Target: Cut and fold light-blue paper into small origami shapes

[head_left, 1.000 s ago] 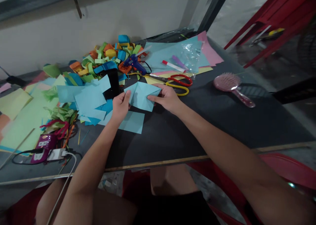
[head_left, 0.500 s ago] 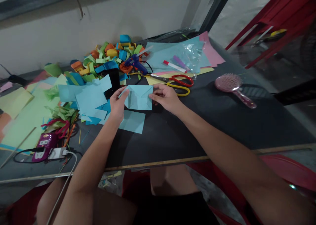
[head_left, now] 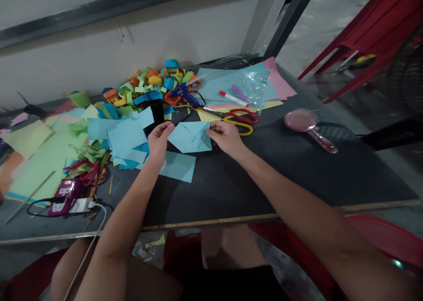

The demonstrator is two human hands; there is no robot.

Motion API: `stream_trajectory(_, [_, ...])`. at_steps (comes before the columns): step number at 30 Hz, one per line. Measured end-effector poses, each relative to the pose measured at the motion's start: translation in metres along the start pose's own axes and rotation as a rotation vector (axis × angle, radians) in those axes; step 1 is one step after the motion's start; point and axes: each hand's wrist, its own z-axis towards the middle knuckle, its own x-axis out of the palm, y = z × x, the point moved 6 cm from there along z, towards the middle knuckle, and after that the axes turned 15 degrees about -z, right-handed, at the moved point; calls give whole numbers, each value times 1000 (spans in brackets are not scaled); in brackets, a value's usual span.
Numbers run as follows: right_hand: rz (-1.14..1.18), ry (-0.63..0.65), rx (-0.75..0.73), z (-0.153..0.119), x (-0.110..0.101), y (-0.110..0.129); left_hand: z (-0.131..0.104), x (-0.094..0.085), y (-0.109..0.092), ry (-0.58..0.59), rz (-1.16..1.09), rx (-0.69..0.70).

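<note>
Because the folded light-blue paper [head_left: 191, 136] is pinched only at its two side edges, it looks likely to bow or slip out of register if either hand squeezes unevenly, and the creases already pressed into it could then set crooked. The left hand [head_left: 159, 139] nips the paper's left edge between thumb and curled fingers; the right hand [head_left: 224, 135] grips the right edge the same way, fingertips together on the sheet. A second risk, as I judge it, lies underneath: a loose light-blue sheet [head_left: 179, 166] sits on the black bench [head_left: 264, 177] just below the held piece, and a dragging wrist could catch it and shove it toward the near edge. The red and yellow scissors [head_left: 239, 117] lie just beyond the right hand, close enough that a reach forward might knock them, and the blue glue gun [head_left: 187, 94] with its cord rests a little farther back by the heap of coloured paper scraps [head_left: 148, 87].

The held paper hovers low over the middle of the bench, between the two hands. Its long axis runs left to right across the view, roughly parallel to the bench's near edge, and its lower corner points down toward the person. A pink hairbrush [head_left: 309, 122] lies well apart on the right.
</note>
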Motion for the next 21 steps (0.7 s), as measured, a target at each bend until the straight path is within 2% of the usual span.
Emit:
stream_trajectory(3, [-269,-139,-98,-4,-10,8,-1,-5,-14,-63,58,159])
stream_trajectory(5, [-355,-181,-132,-6,-12,11,-5,-2,-25,-43,161,278])
stream_trajectory(8, [-305,-126,-163,-6,-3,10,-20,19,-40,152,476,527])
stream_trajectory(10, [-205,-42,-186,-6,5,9,-30,35,-39,305,666,605])
stream_trajectory(12, [-117,19,-195,-6,11,8,-33,42,-29,384,790,574])
stream_trajectory(15, [-86,60,-178,-6,14,6,-27,42,-9,451,859,402])
stream_trajectory(18, [-91,114,-163,-5,16,4,-18,33,2,428,758,242])
stream_trajectory(21, [-77,124,-168,-5,16,5,-16,33,4,468,592,162])
